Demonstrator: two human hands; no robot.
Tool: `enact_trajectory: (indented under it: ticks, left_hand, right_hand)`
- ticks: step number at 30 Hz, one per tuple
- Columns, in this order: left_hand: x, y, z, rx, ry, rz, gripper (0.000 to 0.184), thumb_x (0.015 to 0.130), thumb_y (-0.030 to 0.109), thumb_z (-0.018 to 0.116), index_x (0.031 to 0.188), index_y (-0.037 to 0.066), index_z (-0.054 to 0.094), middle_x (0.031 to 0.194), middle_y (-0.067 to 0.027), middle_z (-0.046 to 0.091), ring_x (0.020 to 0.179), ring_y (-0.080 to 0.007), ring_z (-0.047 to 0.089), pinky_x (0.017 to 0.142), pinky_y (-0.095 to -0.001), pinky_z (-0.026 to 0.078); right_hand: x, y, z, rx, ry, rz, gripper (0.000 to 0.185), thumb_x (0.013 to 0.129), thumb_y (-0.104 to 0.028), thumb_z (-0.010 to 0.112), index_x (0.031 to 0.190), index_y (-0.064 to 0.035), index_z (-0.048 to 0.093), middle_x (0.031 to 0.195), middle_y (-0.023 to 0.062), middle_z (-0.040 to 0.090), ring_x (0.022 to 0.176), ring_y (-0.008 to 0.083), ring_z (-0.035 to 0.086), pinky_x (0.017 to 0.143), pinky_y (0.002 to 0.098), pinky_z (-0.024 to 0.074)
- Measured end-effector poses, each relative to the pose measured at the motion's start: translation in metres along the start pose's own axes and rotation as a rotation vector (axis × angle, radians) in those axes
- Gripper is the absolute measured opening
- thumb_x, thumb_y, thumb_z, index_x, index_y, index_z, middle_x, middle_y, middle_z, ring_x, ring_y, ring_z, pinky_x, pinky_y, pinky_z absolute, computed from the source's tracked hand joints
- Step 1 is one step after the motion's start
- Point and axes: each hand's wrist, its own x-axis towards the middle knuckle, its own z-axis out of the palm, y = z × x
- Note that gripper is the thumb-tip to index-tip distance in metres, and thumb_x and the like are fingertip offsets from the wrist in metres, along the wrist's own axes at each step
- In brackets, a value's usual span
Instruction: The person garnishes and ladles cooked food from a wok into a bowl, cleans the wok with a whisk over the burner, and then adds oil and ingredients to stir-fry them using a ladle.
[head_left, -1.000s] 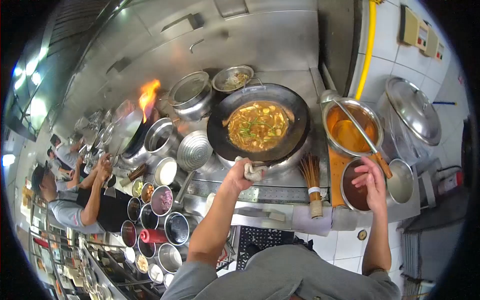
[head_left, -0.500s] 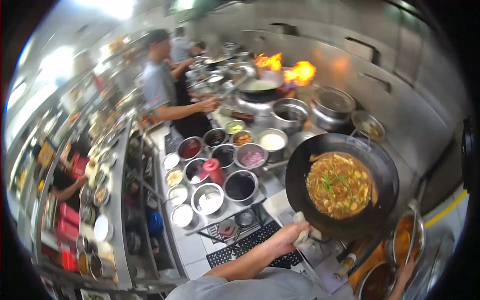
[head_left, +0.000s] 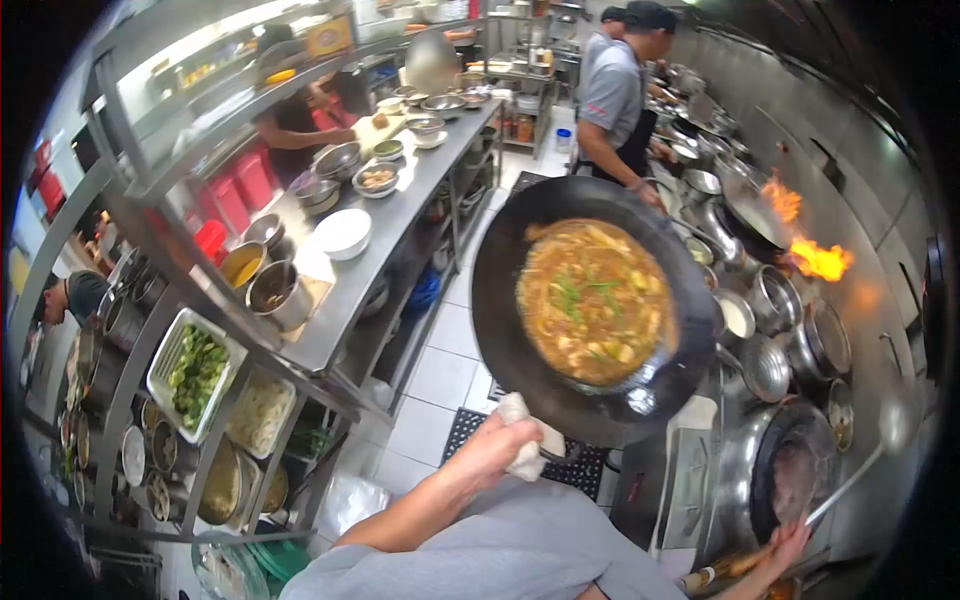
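A folded white cloth (head_left: 525, 460) is wrapped round the handle of a large black wok (head_left: 500, 250), and my left hand (head_left: 490, 448) is closed over it. The wok hangs in the air, tilted towards me. Brown, saucy food (head_left: 595, 310) with green strips on top fills its middle. At the lower right, my right hand (head_left: 790, 547) grips the long handle of a steel ladle (head_left: 848, 485). The ladle's round bowl points up and away, beside the stove. Below it, near my right hand, sits a second dark wok (head_left: 768, 465) with steam or residue inside.
A steel counter (head_left: 375, 285) runs along the left, bearing a white bowl (head_left: 343, 234) and several metal pots. Flames (head_left: 820, 260) rise at the stove on the right. A co-worker (head_left: 615, 100) stands by the stove ahead. Shelves hold a tray of green vegetables (head_left: 193, 380).
My view has turned left towards the counter. The wok has swung away from the stove to above the floor aisle. The ladle in my right hand now shows clearly.
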Motion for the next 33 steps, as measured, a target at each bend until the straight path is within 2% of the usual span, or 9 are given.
enact_trajectory:
  ticks: [5, 9, 11, 15, 20, 22, 25, 28, 33]
  left_hand:
    - [-0.061, -0.001, -0.082, -0.006, 0.266, 0.155, 0.032, 0.084, 0.004, 0.054, 0.115, -0.004, 0.058, 0.1, -0.0114, 0.068, 0.083, -0.02, 0.067, 0.069, -0.0335, 0.057]
    - [-0.104, -0.025, -0.12, -0.203, 0.559, 0.244, 0.032, 0.084, 0.003, 0.056, 0.115, -0.005, 0.06, 0.103, -0.0131, 0.069, 0.09, -0.0238, 0.069, 0.076, -0.0357, 0.057]
    - [-0.118, -0.051, -0.14, -0.291, 0.687, 0.246, 0.032, 0.084, 0.002, 0.058, 0.115, -0.005, 0.06, 0.105, -0.0135, 0.068, 0.091, -0.0247, 0.068, 0.077, -0.0369, 0.057]
    - [-0.129, -0.08, -0.138, -0.461, 0.83, 0.372, 0.034, 0.083, 0.003, 0.058, 0.117, -0.002, 0.057, 0.101, -0.0126, 0.067, 0.088, -0.0251, 0.068, 0.073, -0.0391, 0.057]
    - [-0.129, -0.092, -0.115, -0.686, 0.975, 0.439, 0.027, 0.083, 0.002, 0.06, 0.11, 0.001, 0.059, 0.096, -0.0067, 0.066, 0.084, -0.0186, 0.066, 0.073, -0.0331, 0.053]
    - [-0.115, -0.106, -0.11, -0.722, 1.043, 0.484, 0.025, 0.083, 0.002, 0.06, 0.108, 0.002, 0.059, 0.094, -0.0075, 0.066, 0.082, -0.0197, 0.066, 0.071, -0.0343, 0.053]
    - [-0.089, -0.113, -0.097, -0.784, 1.151, 0.515, 0.022, 0.083, 0.001, 0.059, 0.105, 0.001, 0.058, 0.09, -0.0091, 0.065, 0.079, -0.0219, 0.066, 0.069, -0.0371, 0.054]
    - [-0.062, -0.101, -0.082, -0.899, 1.228, 0.532, 0.019, 0.084, 0.002, 0.057, 0.103, -0.001, 0.058, 0.088, -0.011, 0.065, 0.077, -0.025, 0.066, 0.067, -0.0401, 0.054]
    - [-0.015, -0.102, -0.07, -1.035, 1.215, 0.638, 0.019, 0.084, 0.006, 0.057, 0.099, -0.005, 0.058, 0.091, -0.0139, 0.066, 0.08, -0.0295, 0.067, 0.07, -0.0431, 0.055]
  right_hand:
    - [-0.094, 0.003, 0.216, 0.462, -0.903, 0.193, 0.01, 0.105, -0.016, 0.049, 0.108, -0.0068, 0.051, 0.069, -0.006, 0.037, 0.047, 0.0001, 0.036, 0.034, 0.0159, 0.035]
    - [-0.176, 0.025, 0.336, 0.421, -1.356, 0.295, 0.034, 0.1, -0.014, 0.055, 0.129, -0.0023, 0.044, 0.091, 0.0033, 0.054, 0.045, 0.0042, 0.041, 0.033, 0.0188, 0.0374]
    - [-0.22, 0.017, 0.394, 0.367, -1.525, 0.408, 0.055, 0.097, -0.01, 0.056, 0.146, -0.001, 0.034, 0.1, 0.0036, 0.054, 0.046, 0.0046, 0.042, 0.035, 0.0198, 0.038]
    - [-0.303, 0.027, 0.506, 0.023, -1.667, 0.519, 0.057, 0.094, -0.01, 0.06, 0.146, -0.007, 0.038, 0.093, 0.0011, 0.055, 0.048, 0.0059, 0.042, 0.035, 0.0214, 0.0362]
    - [-0.422, 0.105, 0.642, -0.449, -2.021, -0.014, 0.06, 0.086, -0.007, 0.062, 0.143, -0.0039, 0.043, 0.072, 0.0066, 0.057, 0.051, 0.0122, 0.052, 0.042, 0.0292, 0.042]
    - [-0.462, 0.144, 0.687, -0.506, -2.065, -0.236, 0.064, 0.085, -0.01, 0.06, 0.144, 0.001, 0.04, 0.086, 0.0168, 0.065, 0.07, 0.024, 0.065, 0.064, 0.0363, 0.053]
    - [-0.494, 0.228, 0.753, -0.259, -1.967, -0.923, 0.061, 0.085, -0.008, 0.054, 0.143, 0.0026, 0.04, 0.104, 0.027, 0.066, 0.096, 0.0371, 0.067, 0.086, 0.0412, 0.0522]
    - [-0.503, 0.203, 0.764, -0.438, -2.148, -0.699, 0.056, 0.085, -0.008, 0.051, 0.139, 0.0038, 0.043, 0.117, 0.0335, 0.061, 0.115, 0.045, 0.059, 0.101, 0.0427, 0.0447]
    - [-0.49, 0.206, 0.753, -0.429, -2.28, -0.505, 0.046, 0.085, -0.01, 0.053, 0.128, 0.0043, 0.048, 0.111, 0.0321, 0.062, 0.108, 0.042, 0.063, 0.093, 0.0439, 0.0483]
